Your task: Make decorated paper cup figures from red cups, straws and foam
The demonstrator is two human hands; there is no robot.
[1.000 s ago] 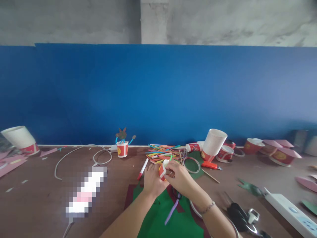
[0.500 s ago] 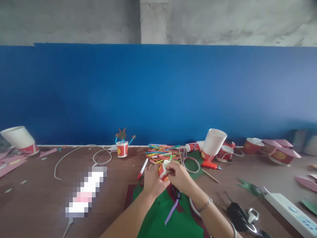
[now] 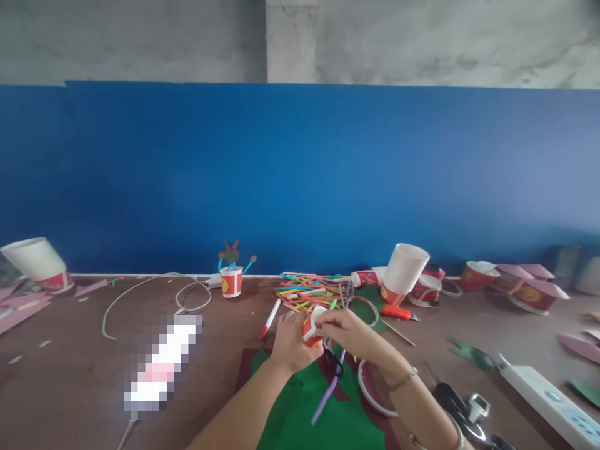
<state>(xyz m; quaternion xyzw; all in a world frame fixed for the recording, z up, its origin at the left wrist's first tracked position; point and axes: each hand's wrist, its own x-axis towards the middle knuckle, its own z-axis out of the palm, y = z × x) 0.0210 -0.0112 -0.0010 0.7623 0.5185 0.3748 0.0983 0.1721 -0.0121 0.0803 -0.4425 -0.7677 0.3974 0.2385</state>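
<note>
My left hand (image 3: 294, 342) is wrapped round a small red and white paper cup (image 3: 310, 330), tilted with its open mouth up and toward the right. At the cup's mouth is my right hand (image 3: 344, 327), its fingers drawn together near the rim. What these fingers pinch is hidden. A short bright green tip (image 3: 334, 304) pokes up just behind the right hand. Under both hands lies green paper (image 3: 323, 415) over dark red sheets, with a purple strip (image 3: 328, 394) and black scissor handles (image 3: 334, 361) on it.
Coloured sticks (image 3: 307, 290) lie piled behind the hands, beside a red-and-white marker (image 3: 270, 319). A decorated cup (image 3: 231, 282) stands back left. To the right are a tall white cup stack (image 3: 405, 272), an orange cutter (image 3: 396, 312), pliers (image 3: 475, 353) and a power strip (image 3: 553, 400).
My right hand has shifted slightly right and down, its fingers now nearer the cup's rim. The cup has tilted a little, and the green tip has moved right.
</note>
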